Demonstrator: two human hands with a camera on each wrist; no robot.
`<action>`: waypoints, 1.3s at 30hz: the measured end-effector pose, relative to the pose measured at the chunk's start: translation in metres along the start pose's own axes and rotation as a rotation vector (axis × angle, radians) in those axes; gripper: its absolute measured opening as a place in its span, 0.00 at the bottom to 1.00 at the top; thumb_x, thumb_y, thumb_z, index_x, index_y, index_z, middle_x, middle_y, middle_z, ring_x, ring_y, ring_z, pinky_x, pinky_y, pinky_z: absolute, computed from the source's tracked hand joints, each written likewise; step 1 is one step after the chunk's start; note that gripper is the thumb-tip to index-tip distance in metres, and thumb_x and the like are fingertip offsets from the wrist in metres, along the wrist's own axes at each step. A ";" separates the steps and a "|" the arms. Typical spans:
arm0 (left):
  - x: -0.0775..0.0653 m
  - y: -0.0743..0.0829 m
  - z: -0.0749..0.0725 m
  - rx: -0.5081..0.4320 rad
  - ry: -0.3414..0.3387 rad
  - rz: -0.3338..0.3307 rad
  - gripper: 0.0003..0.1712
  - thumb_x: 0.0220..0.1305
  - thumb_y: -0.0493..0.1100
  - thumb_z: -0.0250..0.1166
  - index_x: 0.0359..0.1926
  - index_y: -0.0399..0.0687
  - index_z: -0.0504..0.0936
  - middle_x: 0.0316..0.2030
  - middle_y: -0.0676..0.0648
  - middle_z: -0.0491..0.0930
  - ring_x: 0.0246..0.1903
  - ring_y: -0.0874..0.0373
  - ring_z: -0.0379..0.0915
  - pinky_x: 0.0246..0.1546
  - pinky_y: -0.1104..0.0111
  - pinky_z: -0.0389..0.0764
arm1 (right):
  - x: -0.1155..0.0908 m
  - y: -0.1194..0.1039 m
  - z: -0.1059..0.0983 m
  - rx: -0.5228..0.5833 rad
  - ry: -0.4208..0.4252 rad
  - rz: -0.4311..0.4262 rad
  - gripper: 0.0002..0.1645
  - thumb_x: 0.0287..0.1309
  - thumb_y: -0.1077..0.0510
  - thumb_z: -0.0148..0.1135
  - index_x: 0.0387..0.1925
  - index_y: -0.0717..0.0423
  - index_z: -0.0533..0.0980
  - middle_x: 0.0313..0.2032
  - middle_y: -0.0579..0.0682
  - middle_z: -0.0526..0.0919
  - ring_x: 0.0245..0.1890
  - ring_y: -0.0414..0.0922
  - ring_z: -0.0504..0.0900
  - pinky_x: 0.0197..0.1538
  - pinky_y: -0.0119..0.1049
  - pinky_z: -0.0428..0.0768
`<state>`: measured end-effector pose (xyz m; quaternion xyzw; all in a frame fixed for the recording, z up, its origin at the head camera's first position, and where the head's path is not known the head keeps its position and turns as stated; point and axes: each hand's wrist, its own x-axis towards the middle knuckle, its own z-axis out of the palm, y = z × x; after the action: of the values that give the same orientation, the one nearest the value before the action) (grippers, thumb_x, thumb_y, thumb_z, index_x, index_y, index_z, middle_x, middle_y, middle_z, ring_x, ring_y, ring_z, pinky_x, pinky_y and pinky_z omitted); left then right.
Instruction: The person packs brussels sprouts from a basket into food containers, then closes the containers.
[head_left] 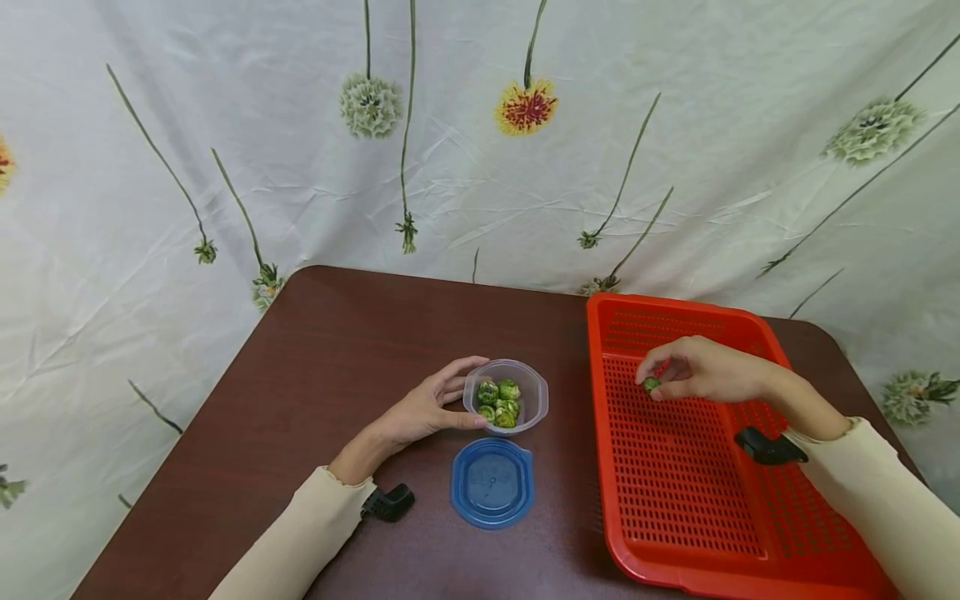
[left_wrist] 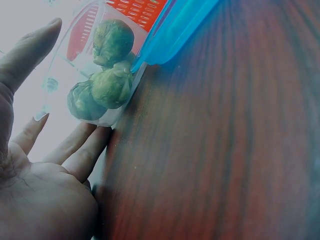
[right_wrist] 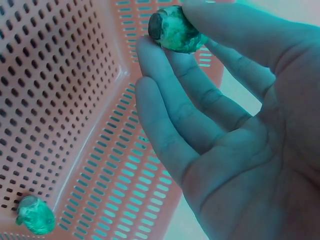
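A clear plastic tub [head_left: 534,398] with several Brussels sprouts [head_left: 507,408] in it stands on the table. My left hand [head_left: 423,410] holds the tub from its left side, thumb by the near rim and fingers along the far side. Over the red basket [head_left: 611,500], my right hand [head_left: 705,371] pinches a single Brussels sprout [right_wrist: 175,30] between thumb and fingertips. Its cut stem end shows in the right wrist view. Another Brussels sprout [right_wrist: 36,215] lies inside the basket near a corner, seen in the right wrist view.
A blue lid [head_left: 492,483] lies on the brown table [head_left: 360,350] just in front of the tub. The basket has raised walls and fills the table's right side. Behind the table hangs a pale cloth [head_left: 300,125] with printed flowers.
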<state>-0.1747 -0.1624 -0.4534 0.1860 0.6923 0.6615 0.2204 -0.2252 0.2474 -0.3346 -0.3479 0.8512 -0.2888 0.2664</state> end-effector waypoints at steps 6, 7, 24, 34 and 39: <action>0.000 0.000 0.001 0.003 -0.003 0.011 0.50 0.58 0.41 0.76 0.76 0.62 0.59 0.73 0.45 0.65 0.73 0.46 0.59 0.56 0.63 0.78 | 0.003 -0.004 -0.001 -0.006 0.007 -0.017 0.14 0.61 0.61 0.69 0.47 0.59 0.80 0.44 0.56 0.85 0.41 0.49 0.88 0.48 0.32 0.82; 0.000 0.000 0.001 0.004 -0.004 0.012 0.49 0.58 0.41 0.75 0.76 0.61 0.59 0.73 0.45 0.65 0.73 0.45 0.59 0.56 0.62 0.78 | 0.003 -0.005 -0.001 -0.007 0.010 -0.016 0.14 0.61 0.61 0.69 0.48 0.59 0.80 0.44 0.56 0.85 0.41 0.50 0.87 0.49 0.32 0.82; 0.001 0.002 -0.001 0.004 -0.005 0.005 0.49 0.59 0.40 0.75 0.76 0.62 0.59 0.73 0.45 0.64 0.74 0.46 0.58 0.57 0.61 0.77 | 0.011 -0.022 -0.005 -0.056 0.051 -0.065 0.14 0.62 0.58 0.70 0.48 0.56 0.80 0.46 0.54 0.85 0.42 0.43 0.87 0.51 0.34 0.82; -0.002 -0.001 0.011 0.012 0.021 0.014 0.49 0.59 0.39 0.75 0.76 0.61 0.58 0.73 0.45 0.65 0.73 0.46 0.59 0.57 0.61 0.77 | 0.012 -0.029 -0.006 -0.094 0.082 -0.134 0.11 0.62 0.58 0.70 0.46 0.47 0.80 0.45 0.45 0.85 0.40 0.41 0.86 0.50 0.33 0.82; -0.004 -0.003 0.016 0.015 0.033 0.023 0.49 0.59 0.39 0.75 0.76 0.61 0.59 0.73 0.45 0.65 0.74 0.46 0.58 0.56 0.63 0.78 | 0.014 -0.032 -0.004 -0.092 0.073 -0.178 0.11 0.62 0.59 0.69 0.47 0.51 0.81 0.44 0.48 0.85 0.40 0.40 0.85 0.50 0.33 0.82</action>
<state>-0.1624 -0.1511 -0.4566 0.1849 0.6984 0.6619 0.1999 -0.2226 0.2190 -0.3135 -0.4233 0.8384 -0.2846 0.1922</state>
